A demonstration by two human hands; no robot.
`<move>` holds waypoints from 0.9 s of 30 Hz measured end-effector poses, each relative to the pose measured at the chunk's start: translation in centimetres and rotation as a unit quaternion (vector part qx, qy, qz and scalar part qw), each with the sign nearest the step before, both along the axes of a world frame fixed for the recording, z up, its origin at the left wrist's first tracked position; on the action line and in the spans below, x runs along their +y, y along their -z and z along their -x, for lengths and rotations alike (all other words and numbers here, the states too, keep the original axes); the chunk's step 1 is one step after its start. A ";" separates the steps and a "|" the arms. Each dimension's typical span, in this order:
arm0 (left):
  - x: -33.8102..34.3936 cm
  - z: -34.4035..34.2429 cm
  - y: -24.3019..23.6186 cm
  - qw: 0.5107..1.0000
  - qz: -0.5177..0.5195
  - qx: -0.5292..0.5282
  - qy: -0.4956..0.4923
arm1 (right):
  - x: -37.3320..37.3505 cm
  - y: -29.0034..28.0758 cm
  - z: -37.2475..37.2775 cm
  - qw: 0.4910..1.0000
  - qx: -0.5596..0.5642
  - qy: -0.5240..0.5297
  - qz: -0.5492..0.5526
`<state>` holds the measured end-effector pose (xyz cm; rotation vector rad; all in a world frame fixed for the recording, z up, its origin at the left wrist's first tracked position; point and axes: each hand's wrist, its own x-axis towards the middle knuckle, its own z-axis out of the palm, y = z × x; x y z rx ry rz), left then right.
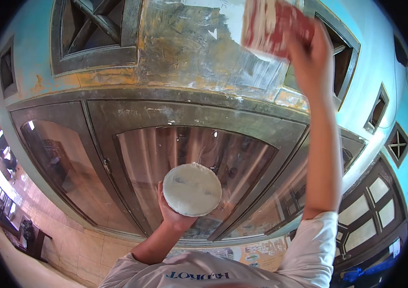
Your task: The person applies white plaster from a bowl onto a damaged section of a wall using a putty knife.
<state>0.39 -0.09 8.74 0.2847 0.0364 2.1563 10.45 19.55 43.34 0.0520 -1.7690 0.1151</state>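
Observation:
My right hand (312, 60), raised at the upper right, grips a flat red putty spreader (293, 29) smeared with whitish filler. The spreader is against or just off the wall panel (185, 53) above the doors; I cannot tell whether it touches. White filler (235, 19) covers part of that patchy brown and grey panel around the tool. Lower down, in front of the glass, my left hand (177, 221) supports a round tub (195, 215) from its side and below. Smooth white putty (192, 189) shows inside it, and the tub hides some of my fingers.
Dark wooden doors with a glass pane (151, 149) stand right in front of me. A framed vent (93, 33) is at the upper left, another vent (343, 62) beside my right arm. Tiled floor (79, 247) and a dark low table (36, 242) lie at the lower left.

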 end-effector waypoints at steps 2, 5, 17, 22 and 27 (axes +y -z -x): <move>-0.5 0.0 0.5 1.000 0.018 0.004 0.022 | -2.4 -4.8 0.0 0.986 0.032 0.134 -0.093; -0.8 -0.2 1.0 0.999 0.047 -0.018 -0.003 | -4.5 -10.1 1.6 0.962 0.075 0.197 -0.173; -1.8 1.2 2.6 0.997 0.041 -0.004 -0.061 | -0.6 -11.7 11.6 0.836 0.161 0.355 -0.386; -2.0 1.2 1.9 0.995 0.050 0.041 -0.074 | -1.4 -11.6 13.8 0.891 0.073 0.327 -0.305; -2.3 2.0 3.0 0.998 0.031 0.012 -0.059 | -2.1 -11.6 15.2 0.917 0.049 0.290 -0.269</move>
